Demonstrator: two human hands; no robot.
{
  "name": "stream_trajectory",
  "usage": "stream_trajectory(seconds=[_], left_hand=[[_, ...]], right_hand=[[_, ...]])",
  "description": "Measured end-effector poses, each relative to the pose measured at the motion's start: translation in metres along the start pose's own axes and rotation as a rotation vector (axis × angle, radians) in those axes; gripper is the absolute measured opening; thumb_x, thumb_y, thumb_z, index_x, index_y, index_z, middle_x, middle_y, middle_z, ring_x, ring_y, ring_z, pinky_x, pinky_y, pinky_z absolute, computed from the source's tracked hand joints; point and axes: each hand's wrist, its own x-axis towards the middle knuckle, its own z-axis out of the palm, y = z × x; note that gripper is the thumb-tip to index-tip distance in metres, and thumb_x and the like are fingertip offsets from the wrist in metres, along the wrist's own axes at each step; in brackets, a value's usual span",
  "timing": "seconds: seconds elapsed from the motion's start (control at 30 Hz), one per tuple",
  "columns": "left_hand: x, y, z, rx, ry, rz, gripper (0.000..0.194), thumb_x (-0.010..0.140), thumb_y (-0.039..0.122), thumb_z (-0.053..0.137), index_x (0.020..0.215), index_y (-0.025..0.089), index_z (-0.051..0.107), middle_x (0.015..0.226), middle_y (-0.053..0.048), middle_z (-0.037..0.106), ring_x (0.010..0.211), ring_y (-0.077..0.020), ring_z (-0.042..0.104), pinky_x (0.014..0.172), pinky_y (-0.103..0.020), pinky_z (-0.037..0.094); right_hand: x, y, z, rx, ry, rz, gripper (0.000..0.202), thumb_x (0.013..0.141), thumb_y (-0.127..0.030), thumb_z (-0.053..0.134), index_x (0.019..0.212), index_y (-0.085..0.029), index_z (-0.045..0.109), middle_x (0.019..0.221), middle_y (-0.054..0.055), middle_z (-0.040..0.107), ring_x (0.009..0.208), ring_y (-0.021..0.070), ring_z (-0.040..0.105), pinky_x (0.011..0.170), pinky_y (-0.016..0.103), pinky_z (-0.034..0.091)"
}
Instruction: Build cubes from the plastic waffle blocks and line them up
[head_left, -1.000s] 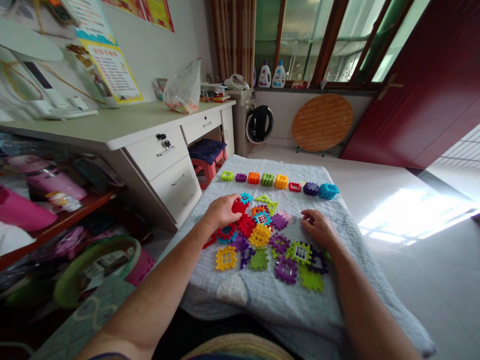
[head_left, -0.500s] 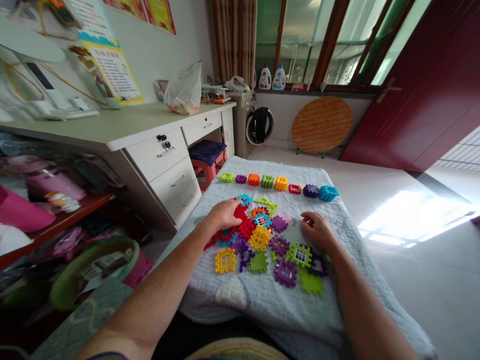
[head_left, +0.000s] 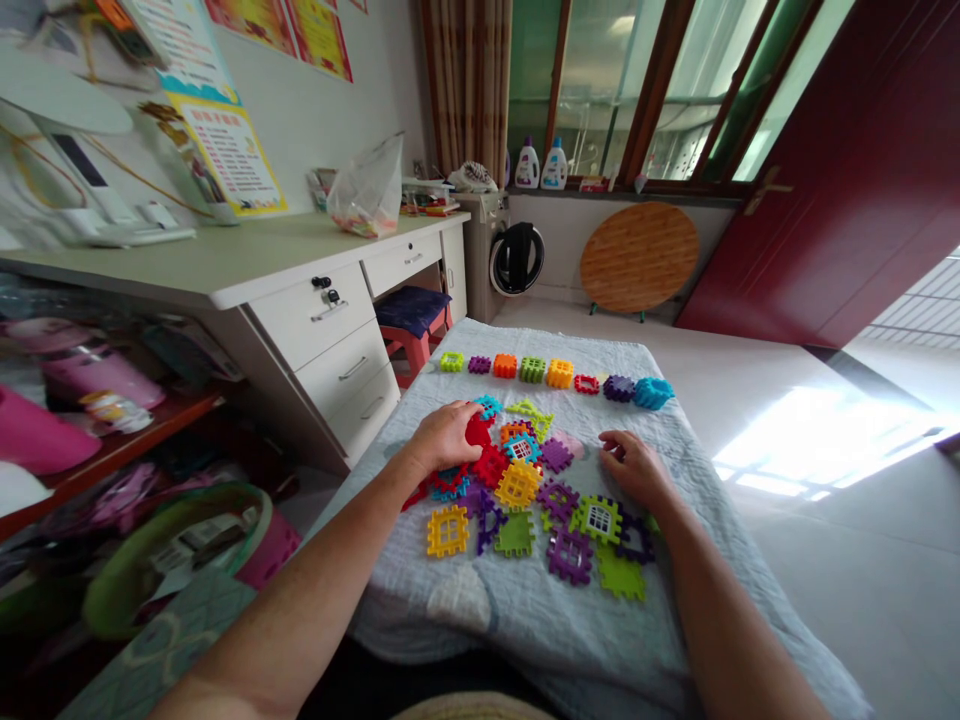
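My left hand [head_left: 444,437] is at the left of a loose pile of interlocking plastic pieces, its thumb and fingers around a red interlocking building piece [head_left: 477,431]. Another red piece [head_left: 491,465] lies just below, and a blue one [head_left: 489,405] is by the fingertips. Over on the pile's right side, my right hand [head_left: 634,465] rests near the cloth with fingers loosely bent and apart, holding nothing. Between the hands lie a yellow window piece [head_left: 518,484], a purple piece [head_left: 557,455] and a lime triangular frame [head_left: 531,415].
A row of assembled blocks, including an orange block [head_left: 505,366] and a blue block [head_left: 654,392], stands across the far part of the cloth-covered table [head_left: 420,600]. A white desk [head_left: 330,350] borders the left side, with a stool [head_left: 412,312] beneath it.
The view has shifted slightly, so the table appears a little lower. Both hands stay in nearly the same places among the pieces.
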Motion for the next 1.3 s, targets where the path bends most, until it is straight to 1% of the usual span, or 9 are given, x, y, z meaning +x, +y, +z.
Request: stream_trajectory(seconds=[0.13, 0.3, 0.37, 0.53, 0.77, 0.87, 1.07, 1.2, 1.3], left_hand=[[0.003, 0.004, -0.006, -0.184, 0.046, -0.014, 0.056, 0.062, 0.030, 0.070, 0.116, 0.018, 0.060, 0.110, -0.009, 0.065, 0.096, -0.0237, 0.063, 0.089, -0.034, 0.048], [0.003, 0.007, -0.010, -0.896, -0.145, -0.038, 0.056, 0.064, 0.031, 0.073, 0.116, 0.016, 0.057, 0.104, -0.008, 0.069, 0.097, -0.0205, 0.064, 0.090, -0.037, 0.049], [0.002, 0.007, -0.010, -1.110, -0.197, -0.039, 0.055, 0.066, 0.030, 0.074, 0.116, 0.016, 0.057, 0.106, -0.008, 0.068, 0.097, -0.0191, 0.064, 0.089, -0.036, 0.049], [0.000, 0.008, -0.010, -1.285, -0.234, -0.031, 0.052, 0.068, 0.026, 0.073, 0.116, 0.017, 0.058, 0.102, -0.005, 0.066, 0.092, -0.0150, 0.063, 0.085, -0.031, 0.049], [0.003, 0.010, -0.007, -1.301, -0.234, -0.006, 0.057, 0.070, 0.026, 0.069, 0.124, 0.018, 0.052, 0.106, -0.006, 0.066, 0.089, -0.0142, 0.063, 0.087, -0.032, 0.049], [0.004, 0.015, -0.003, -1.225, -0.241, -0.004, 0.058, 0.070, 0.028, 0.070, 0.124, 0.019, 0.051, 0.107, -0.006, 0.065, 0.095, -0.0166, 0.063, 0.090, -0.035, 0.049], [0.011, 0.038, 0.006, -0.760, -0.183, 0.070, 0.065, 0.064, 0.028, 0.073, 0.124, 0.019, 0.053, 0.106, -0.006, 0.065, 0.097, -0.0209, 0.063, 0.089, -0.037, 0.050], [0.017, 0.061, 0.012, -0.387, -0.099, 0.175, 0.068, 0.063, 0.026, 0.070, 0.128, 0.018, 0.052, 0.114, -0.009, 0.066, 0.104, -0.0254, 0.062, 0.093, -0.037, 0.048], [0.022, 0.074, 0.020, -0.260, -0.063, 0.262, 0.071, 0.062, 0.023, 0.068, 0.130, 0.015, 0.050, 0.125, -0.013, 0.061, 0.113, -0.0282, 0.058, 0.099, -0.037, 0.045]], right_hand=[[0.000, 0.000, 0.000, -0.004, 0.000, -0.006, 0.030, 0.074, -0.024, 0.052, 0.099, -0.016, 0.067, 0.085, 0.006, 0.066, 0.067, 0.0150, 0.058, 0.067, 0.029, 0.048], [0.000, 0.001, 0.001, -0.003, 0.000, -0.014, 0.030, 0.074, -0.024, 0.052, 0.099, -0.016, 0.067, 0.086, 0.006, 0.066, 0.068, 0.0150, 0.059, 0.068, 0.029, 0.048], [0.000, 0.002, 0.001, -0.008, -0.007, -0.014, 0.031, 0.075, -0.024, 0.052, 0.100, -0.015, 0.066, 0.087, 0.006, 0.066, 0.068, 0.0152, 0.059, 0.069, 0.029, 0.048], [-0.001, 0.001, 0.001, -0.017, -0.014, -0.014, 0.031, 0.075, -0.025, 0.051, 0.101, -0.014, 0.067, 0.088, 0.008, 0.065, 0.069, 0.0157, 0.060, 0.070, 0.030, 0.048], [-0.001, 0.002, 0.002, -0.006, 0.001, -0.017, 0.030, 0.074, -0.024, 0.052, 0.099, -0.016, 0.067, 0.086, 0.006, 0.065, 0.067, 0.0150, 0.058, 0.068, 0.029, 0.048], [-0.001, 0.003, 0.002, 0.000, 0.002, -0.021, 0.029, 0.075, -0.025, 0.052, 0.099, -0.017, 0.067, 0.086, 0.006, 0.065, 0.067, 0.0147, 0.058, 0.068, 0.029, 0.048], [-0.005, -0.013, 0.001, 0.090, -0.044, -0.078, 0.032, 0.076, -0.027, 0.055, 0.105, -0.019, 0.065, 0.088, 0.005, 0.067, 0.074, 0.0170, 0.060, 0.071, 0.032, 0.049], [-0.012, -0.033, -0.002, 0.190, -0.117, -0.174, 0.042, 0.076, -0.030, 0.060, 0.118, -0.022, 0.059, 0.109, 0.008, 0.066, 0.092, 0.0207, 0.060, 0.081, 0.036, 0.050], [-0.015, -0.040, -0.003, 0.194, -0.157, -0.231, 0.052, 0.076, -0.031, 0.063, 0.126, -0.024, 0.054, 0.122, 0.008, 0.062, 0.104, 0.0227, 0.058, 0.087, 0.039, 0.048]])
